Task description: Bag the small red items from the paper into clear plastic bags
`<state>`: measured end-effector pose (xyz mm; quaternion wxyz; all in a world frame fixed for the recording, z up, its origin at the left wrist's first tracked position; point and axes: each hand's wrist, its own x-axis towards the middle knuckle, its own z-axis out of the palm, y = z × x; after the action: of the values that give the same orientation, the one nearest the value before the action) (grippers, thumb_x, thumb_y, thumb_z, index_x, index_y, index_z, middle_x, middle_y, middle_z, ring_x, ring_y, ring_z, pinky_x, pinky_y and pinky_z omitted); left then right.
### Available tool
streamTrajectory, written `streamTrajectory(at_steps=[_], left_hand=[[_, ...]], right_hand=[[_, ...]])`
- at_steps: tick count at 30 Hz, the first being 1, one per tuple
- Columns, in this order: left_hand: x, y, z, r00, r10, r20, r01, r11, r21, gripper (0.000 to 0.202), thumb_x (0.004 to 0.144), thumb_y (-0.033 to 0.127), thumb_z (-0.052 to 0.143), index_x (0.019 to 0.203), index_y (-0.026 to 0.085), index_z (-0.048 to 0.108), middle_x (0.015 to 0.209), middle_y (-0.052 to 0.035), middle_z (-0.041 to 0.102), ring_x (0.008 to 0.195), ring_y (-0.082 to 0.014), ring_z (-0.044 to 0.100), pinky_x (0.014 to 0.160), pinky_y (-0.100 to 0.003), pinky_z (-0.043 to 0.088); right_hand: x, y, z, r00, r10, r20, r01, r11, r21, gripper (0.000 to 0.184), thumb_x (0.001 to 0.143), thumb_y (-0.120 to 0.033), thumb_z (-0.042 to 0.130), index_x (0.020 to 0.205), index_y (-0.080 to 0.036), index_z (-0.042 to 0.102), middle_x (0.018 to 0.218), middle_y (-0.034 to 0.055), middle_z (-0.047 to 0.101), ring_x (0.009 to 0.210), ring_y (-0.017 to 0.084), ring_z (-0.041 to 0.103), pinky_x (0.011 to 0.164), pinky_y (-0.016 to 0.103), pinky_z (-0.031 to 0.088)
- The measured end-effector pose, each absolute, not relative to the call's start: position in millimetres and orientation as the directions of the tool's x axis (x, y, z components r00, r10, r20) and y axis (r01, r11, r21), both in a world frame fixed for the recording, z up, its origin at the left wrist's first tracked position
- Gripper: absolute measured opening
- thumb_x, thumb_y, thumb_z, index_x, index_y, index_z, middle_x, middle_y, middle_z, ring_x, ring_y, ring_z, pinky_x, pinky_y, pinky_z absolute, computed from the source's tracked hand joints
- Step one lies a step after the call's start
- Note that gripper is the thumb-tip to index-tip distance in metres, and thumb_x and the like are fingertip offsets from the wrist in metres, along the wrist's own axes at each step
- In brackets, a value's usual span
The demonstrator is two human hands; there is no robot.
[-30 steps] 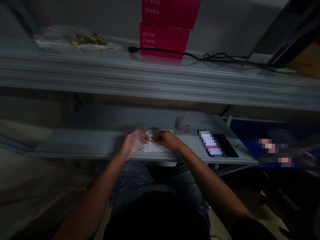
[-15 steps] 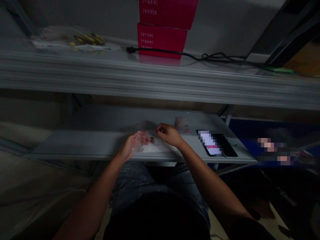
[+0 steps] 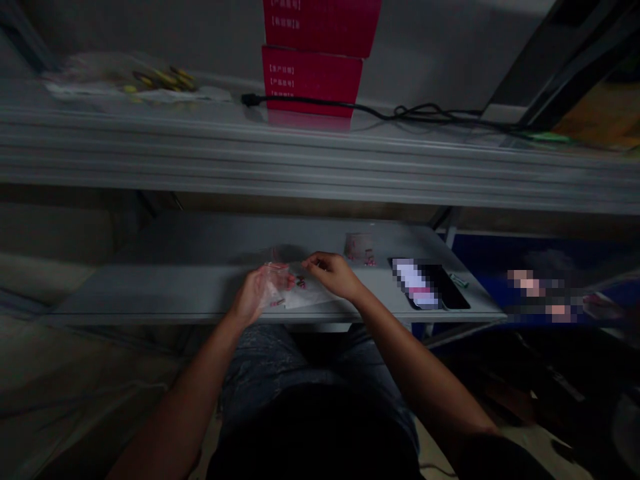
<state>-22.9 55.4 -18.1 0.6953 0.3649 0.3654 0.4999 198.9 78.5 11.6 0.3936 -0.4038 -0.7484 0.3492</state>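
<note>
My left hand is closed on a small clear zip bag with a red strip along its mouth. Near the bottom of that bag a few small dark and pink pieces show. My right hand hovers just right of the bag's mouth, thumb and fingertips pinched together; what they hold, if anything, is too small to make out. Between the hands, small dark and pinkish pieces lie on a white sheet or flat bag on the grey table.
Beyond my right hand lies another clear bag with small pink pieces. A phone with a lit screen and a dark phone rest at the right. Above runs a grey shelf with red boxes and a black cable.
My right hand has moved slightly left toward the bag. The bag in my left hand is turned more upright, and its red strip shows more plainly. The whole view has shifted a little.
</note>
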Motion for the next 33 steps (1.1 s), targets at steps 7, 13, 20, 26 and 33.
streamTrajectory(at_steps=[7, 13, 20, 26, 33], left_hand=[[-19, 54, -16, 0.19, 0.972, -0.137, -0.443, 0.21, 0.872, 0.043, 0.09, 0.042, 0.043, 0.099, 0.012, 0.073, 0.087, -0.0141, 0.076, 0.075, -0.027, 0.07, 0.067, -0.037, 0.056], [-19, 57, -18, 0.165, 0.974, -0.157, -0.452, 0.216, 0.866, 0.04, 0.09, 0.038, 0.042, 0.096, 0.013, 0.073, 0.082, -0.0126, 0.075, 0.081, -0.028, 0.072, 0.073, -0.037, 0.057], [-19, 57, -20, 0.17, 0.973, -0.153, -0.438, 0.214, 0.873, 0.042, 0.092, 0.035, 0.039, 0.098, 0.013, 0.074, 0.084, -0.0136, 0.076, 0.086, -0.0299, 0.071, 0.07, -0.037, 0.056], [-20, 59, -25, 0.186, 0.977, -0.1, -0.43, 0.173, 0.886, 0.041, 0.091, 0.037, 0.041, 0.095, 0.014, 0.075, 0.085, -0.0138, 0.075, 0.091, -0.0311, 0.07, 0.074, -0.038, 0.056], [-23, 63, -36, 0.192, 0.978, -0.079, -0.444, 0.159, 0.882, 0.043, 0.091, 0.043, 0.045, 0.1, 0.013, 0.074, 0.091, -0.0146, 0.074, 0.084, -0.0291, 0.07, 0.077, -0.039, 0.054]], right_hand=[[215, 74, -6, -0.359, 0.889, 0.284, 0.422, 0.426, -0.8, 0.021, 0.093, -0.027, 0.056, 0.093, -0.014, 0.072, 0.09, 0.0065, 0.075, 0.076, 0.016, 0.066, 0.071, 0.026, 0.047], [210, 70, -14, -0.463, 0.858, 0.221, 0.687, 0.505, -0.523, 0.014, 0.092, -0.026, 0.064, 0.093, -0.018, 0.075, 0.092, 0.008, 0.075, 0.079, 0.018, 0.065, 0.072, 0.027, 0.043], [199, 63, -16, -0.452, 0.876, 0.167, 0.763, 0.476, -0.436, 0.021, 0.093, -0.037, 0.066, 0.092, -0.018, 0.074, 0.09, 0.0077, 0.075, 0.076, 0.018, 0.065, 0.067, 0.028, 0.04], [200, 66, -15, -0.464, 0.874, 0.143, 0.751, 0.474, -0.461, 0.016, 0.094, -0.031, 0.063, 0.091, -0.019, 0.074, 0.091, 0.0074, 0.075, 0.074, 0.017, 0.064, 0.067, 0.027, 0.041], [212, 70, -14, -0.433, 0.888, 0.156, 0.766, 0.454, -0.455, 0.011, 0.088, -0.025, 0.067, 0.089, -0.016, 0.073, 0.089, 0.0083, 0.074, 0.077, 0.017, 0.065, 0.069, 0.026, 0.043]])
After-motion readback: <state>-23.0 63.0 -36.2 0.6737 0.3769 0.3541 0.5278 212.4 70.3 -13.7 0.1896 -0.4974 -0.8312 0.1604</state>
